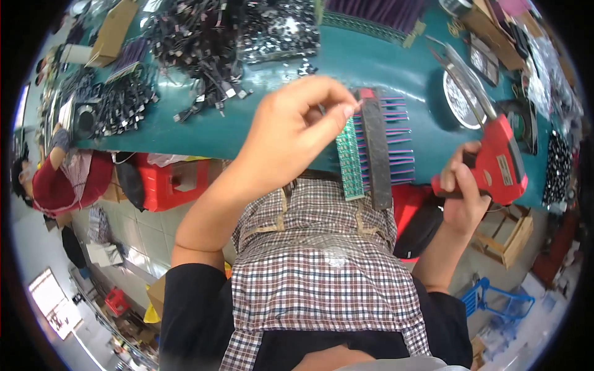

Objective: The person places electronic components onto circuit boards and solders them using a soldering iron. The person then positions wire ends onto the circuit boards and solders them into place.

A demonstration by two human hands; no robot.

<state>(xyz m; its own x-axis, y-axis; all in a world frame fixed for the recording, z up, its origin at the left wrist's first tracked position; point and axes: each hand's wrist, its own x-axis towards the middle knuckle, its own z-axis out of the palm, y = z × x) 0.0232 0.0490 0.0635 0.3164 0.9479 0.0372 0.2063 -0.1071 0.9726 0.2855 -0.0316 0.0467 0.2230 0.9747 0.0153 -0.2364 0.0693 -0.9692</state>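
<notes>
My left hand (288, 127) is pinched at the far end of a strip of small green circuit boards (351, 164). Something tiny shows at its fingertips, too small to name. Beside the strip, a long dark bar (376, 151) with a red far end lies across a row of thin purple and blue wires (399, 141); their ends stick out to the right. On the right, my right hand (465, 195) is wrapped round the handle of a red soldering gun (500, 162). The gun's metal front part points away and leftward, over a white bowl (450, 93), apart from the boards.
Heaps of black cables with metal connectors (198, 46) cover the back left of the green table (192, 133). More purple wires (377, 13) lie at the back. A black tape roll (526, 127) stands right of the gun. Another person (59, 176) sits at the far left.
</notes>
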